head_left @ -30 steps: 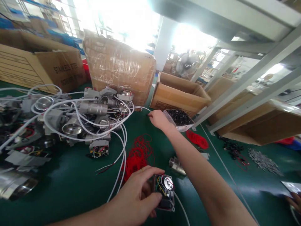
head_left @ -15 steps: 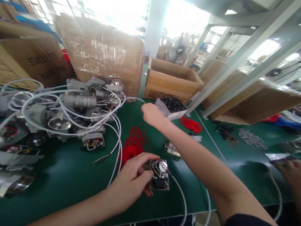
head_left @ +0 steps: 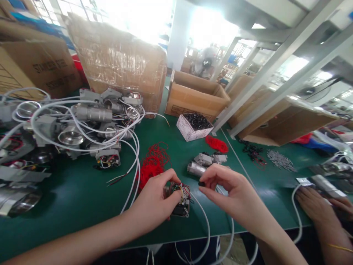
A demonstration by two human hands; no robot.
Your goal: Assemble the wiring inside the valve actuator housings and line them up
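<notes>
My left hand (head_left: 158, 197) grips a small open housing (head_left: 182, 208) full of coloured wires, its thumb and forefinger at the upper edge by the wires. A grey cable (head_left: 205, 228) runs from the housing down past the table's front edge. To its right, my right hand (head_left: 227, 184) pinches a small black piece (head_left: 202, 183) between thumb and forefinger, a short gap from the housing; its exact kind is too small to tell. Just behind my right hand lies a metal cylindrical fitting (head_left: 195, 168) with a grey housing. Red wire (head_left: 151, 167) lies tangled behind my left hand.
A white box of small black parts (head_left: 190, 134) stands before an open carton (head_left: 190, 103). Metal units with looping white cables (head_left: 91, 114) fill the left side. Grey small parts (head_left: 280, 161) lie at right, near another person's hands (head_left: 314, 202). Shelf posts (head_left: 264, 77) rise at right.
My right hand has come back from beside the white box toward the housing, now with a small black piece in its fingers. My left hand still holds the housing, shifted slightly.
</notes>
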